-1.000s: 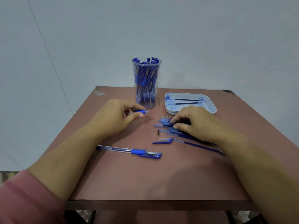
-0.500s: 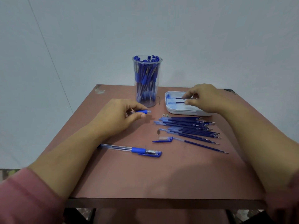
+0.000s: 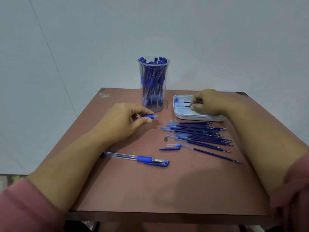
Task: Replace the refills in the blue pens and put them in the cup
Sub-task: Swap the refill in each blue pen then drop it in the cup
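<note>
White tray (image 3: 200, 118): right hand (image 3: 211, 102) moved here from refill pile (image 3: 197, 133), pinches refill (image 3: 187, 102); left hand (image 3: 120, 122) grips pen barrel (image 3: 148, 116), insertion likely next.

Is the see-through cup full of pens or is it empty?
Full, or nearly. The cup stands upright on the table, packed with blue pens whose tops poke up to its rim.

Cup (image 3: 153, 84) left of tray (image 3: 199, 116)
</note>
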`<state>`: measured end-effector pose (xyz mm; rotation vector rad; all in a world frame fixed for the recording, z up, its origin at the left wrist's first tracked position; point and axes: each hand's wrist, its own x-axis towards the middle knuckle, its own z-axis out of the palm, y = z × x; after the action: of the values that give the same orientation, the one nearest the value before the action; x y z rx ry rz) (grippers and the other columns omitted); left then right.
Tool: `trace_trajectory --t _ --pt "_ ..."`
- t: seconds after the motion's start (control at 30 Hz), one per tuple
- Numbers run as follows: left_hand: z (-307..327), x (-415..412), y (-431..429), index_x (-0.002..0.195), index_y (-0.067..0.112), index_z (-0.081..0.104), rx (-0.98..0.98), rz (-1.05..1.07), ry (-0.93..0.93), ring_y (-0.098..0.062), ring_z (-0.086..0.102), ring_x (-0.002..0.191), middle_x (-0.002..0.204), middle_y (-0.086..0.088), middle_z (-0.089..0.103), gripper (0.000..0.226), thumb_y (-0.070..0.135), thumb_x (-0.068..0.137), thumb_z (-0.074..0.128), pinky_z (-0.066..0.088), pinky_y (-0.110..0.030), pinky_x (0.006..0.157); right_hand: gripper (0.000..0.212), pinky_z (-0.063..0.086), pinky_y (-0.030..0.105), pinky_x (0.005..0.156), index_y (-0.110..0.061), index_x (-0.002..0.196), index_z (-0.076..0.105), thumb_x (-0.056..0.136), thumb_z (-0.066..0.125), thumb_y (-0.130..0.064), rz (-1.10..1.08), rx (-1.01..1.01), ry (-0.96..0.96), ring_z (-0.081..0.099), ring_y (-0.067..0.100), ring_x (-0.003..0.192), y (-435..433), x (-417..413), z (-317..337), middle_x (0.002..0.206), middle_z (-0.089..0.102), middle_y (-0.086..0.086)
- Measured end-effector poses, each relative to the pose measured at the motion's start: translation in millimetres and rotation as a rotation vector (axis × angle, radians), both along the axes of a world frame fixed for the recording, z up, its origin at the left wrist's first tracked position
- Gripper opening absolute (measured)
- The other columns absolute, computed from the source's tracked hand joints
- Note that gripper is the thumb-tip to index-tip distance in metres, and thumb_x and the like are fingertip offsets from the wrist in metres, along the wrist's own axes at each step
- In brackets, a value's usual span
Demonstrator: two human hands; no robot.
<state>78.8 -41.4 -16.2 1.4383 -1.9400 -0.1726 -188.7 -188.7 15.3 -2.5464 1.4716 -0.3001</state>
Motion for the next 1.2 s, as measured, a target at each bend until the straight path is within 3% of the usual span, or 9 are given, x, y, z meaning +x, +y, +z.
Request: trace_trajectory --t 0.17,0.37,0.53,0.73,0.87,1.03,1.2 --pt "2 0 1 0.105 0.033 0.075 -0.008 0.002 0.001 -0.009 0.056 0.070 0.086 0.012 0.072 0.019 0.033 0.087 0.070 0.041 -0.010 0.065 0.003 0.039 0.009 0.068 -0.030 0.090 0.065 0.091 0.064 -0.027 0.098 -0.084 -0.234 0.057 -0.003 0.084 42 5 22 0.087 0.062 -0.018" --pt "2 -2 2 0.105 0.033 0.075 -0.016 -0.008 0.035 -0.008 0.056 0.069 0.085 0.012 0.072 0.019 0.033 0.086 0.071 0.041 -0.009 0.065 0.015 0.042 0.003 0.075 -0.038 0.081 0.065 0.087 0.068 -0.025 0.216 -0.049 -0.293 0.057 -0.010 0.081 103 6 12 0.074 0.063 -0.027" --pt "3 -2 3 0.103 0.034 0.075 -0.022 -0.007 0.069 -0.006 0.055 0.066 0.080 0.014 0.070 0.017 0.032 0.086 0.072 0.041 -0.009 0.064 0.011 0.044 0.005 0.072 -0.031 0.083 0.067 0.087 0.070 -0.020 0.200 -0.064 -0.383 0.060 -0.006 0.078 100 13 7 0.076 0.067 -0.020" --pt "4 -4 2 0.098 0.040 0.071 -0.024 0.000 0.093 -0.005 0.049 0.060 0.072 0.038 0.061 0.016 0.031 0.085 0.072 0.040 -0.008 0.061 0.014 0.039 0.000 0.069 -0.031 0.082 0.067 0.087 0.071 -0.019 0.190 -0.125 -0.450 0.060 -0.005 0.081 106 22 3 0.077 0.068 -0.018" --pt "5 -3 2 0.100 0.035 0.073 -0.033 0.025 0.090 0.001 0.052 0.061 0.070 0.039 0.059 0.014 0.030 0.086 0.071 0.039 -0.005 0.062 0.020 0.043 0.004 0.069 -0.037 0.080 0.063 0.087 0.071 -0.019 0.215 -0.105 -0.446 0.062 -0.001 0.078 106 27 1 0.076 0.068 -0.015" --pt "5 -1 2 0.099 0.039 0.069 -0.037 0.049 0.107 0.003 0.052 0.061 0.069 0.041 0.058 0.016 0.031 0.086 0.071 0.038 -0.005 0.062 0.010 0.044 0.004 0.069 -0.027 0.085 0.068 0.087 0.069 -0.018 0.186 -0.103 -0.480 0.063 0.002 0.077 105 26 1 0.077 0.070 -0.012" --pt "4 -1 1 0.102 0.030 0.074 -0.045 0.068 0.097 0.000 0.055 0.066 0.070 0.030 0.063 0.017 0.031 0.086 0.072 0.038 -0.003 0.063 0.012 0.048 0.010 0.073 -0.031 0.084 0.066 0.087 0.071 -0.020 0.201 -0.078 -0.463 0.061 0.002 0.078 106 28 0 0.079 0.068 -0.011"
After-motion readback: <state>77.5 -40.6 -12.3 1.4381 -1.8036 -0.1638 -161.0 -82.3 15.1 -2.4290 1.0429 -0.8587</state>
